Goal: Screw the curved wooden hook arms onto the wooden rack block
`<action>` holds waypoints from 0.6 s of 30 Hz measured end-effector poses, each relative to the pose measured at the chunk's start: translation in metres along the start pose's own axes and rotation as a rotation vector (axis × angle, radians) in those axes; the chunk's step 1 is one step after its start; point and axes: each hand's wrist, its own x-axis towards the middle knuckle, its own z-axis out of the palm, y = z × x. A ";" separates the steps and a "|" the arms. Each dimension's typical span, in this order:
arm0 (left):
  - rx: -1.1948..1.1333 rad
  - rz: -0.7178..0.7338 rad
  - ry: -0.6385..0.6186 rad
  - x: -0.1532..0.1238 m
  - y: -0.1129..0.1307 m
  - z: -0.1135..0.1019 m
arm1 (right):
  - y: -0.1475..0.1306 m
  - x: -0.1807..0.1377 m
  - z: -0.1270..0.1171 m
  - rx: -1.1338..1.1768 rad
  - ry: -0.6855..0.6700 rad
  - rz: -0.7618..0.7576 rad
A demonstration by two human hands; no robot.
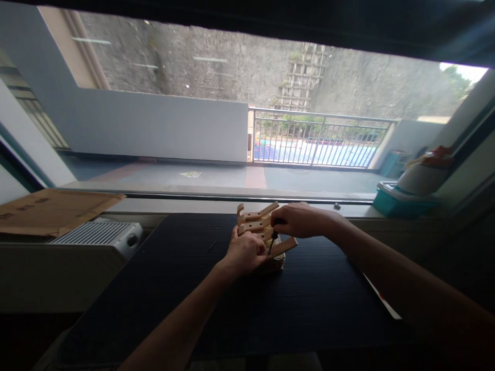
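My right hand (294,220) is closed round the handle of a screwdriver (274,237), its shaft slanting down to the near end of a wooden rack. The rack has several pale wooden hook pieces (251,225) side by side, with dark holes in them and upturned ends. On the nearest hook piece (284,247) the screwdriver's tip meets the wood close to my left fingers. My left hand (245,252) grips the rack's near left side, its fingertips curled near the tip and partly hidden. Under the rack is a pale, rough-sided block (276,264).
Everything rests on a dark table (174,293). A small dark screw-like piece (212,246) lies left of the rack. Cardboard (58,208) lies over a white radiator (104,234) at left. A teal box (402,200) stands on the window sill at right.
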 end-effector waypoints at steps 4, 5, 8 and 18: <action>0.008 -0.015 -0.009 0.001 0.000 0.001 | 0.000 0.001 0.006 -0.014 0.057 0.003; 0.006 -0.015 -0.013 0.001 0.000 0.001 | -0.001 0.001 0.008 -0.015 0.072 0.004; 0.001 -0.024 -0.016 0.000 0.002 0.000 | -0.004 0.002 0.013 -0.025 0.101 0.042; -0.017 0.017 -0.004 0.000 0.000 0.000 | -0.009 0.000 0.001 -0.037 0.048 0.029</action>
